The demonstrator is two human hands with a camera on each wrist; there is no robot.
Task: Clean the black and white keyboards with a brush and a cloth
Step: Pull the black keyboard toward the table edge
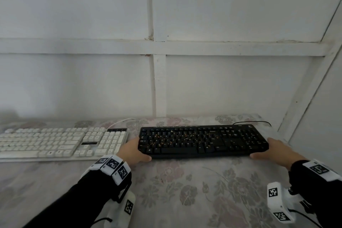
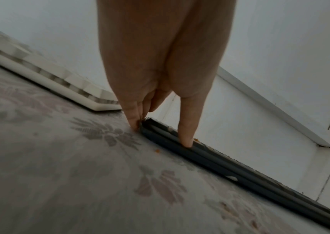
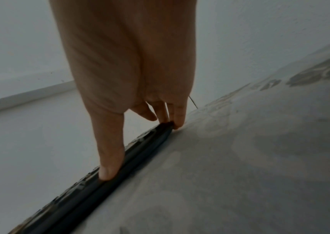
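The black keyboard [image 1: 203, 140] lies on the floral tablecloth [image 1: 185, 190], with orange crumbs [image 1: 161, 139] scattered over its left keys. My left hand [image 1: 133, 151] grips its left end: the thumb [image 2: 186, 136] presses the front edge and the fingers [image 2: 134, 121] wrap the corner. My right hand [image 1: 273, 149] grips the right end the same way, thumb [image 3: 110, 166] on the front edge and fingers [image 3: 177, 120] at the corner. The white keyboard [image 1: 55, 142] lies just left of the black one. No brush or cloth is in view.
A white panelled wall [image 1: 159, 83] rises close behind both keyboards and angles in at the right. A white cable [image 1: 122, 121] and a black cable [image 1: 253, 122] run behind the keyboards. A few crumbs [image 2: 157, 151] lie on the cloth by the black keyboard's front edge.
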